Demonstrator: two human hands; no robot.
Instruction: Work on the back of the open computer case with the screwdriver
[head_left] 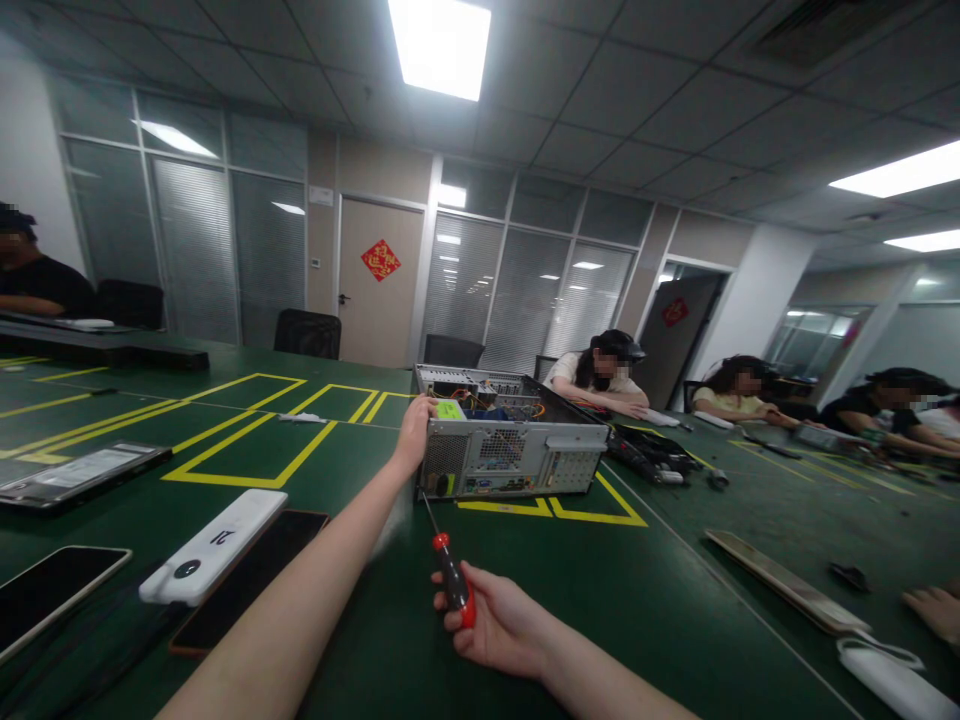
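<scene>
With the right hand (495, 615) wrapped snugly round the screwdriver (454, 580), here's the shaft angling away to the lower left corner of the case (525, 455), contact too fine to call! Over on that side, the left hand (411, 435) is up against the case's upper left edge, how tight I can't tell; the case sits open-topped on the green table (570, 570), a white box (232, 535) nearer on the left
</scene>
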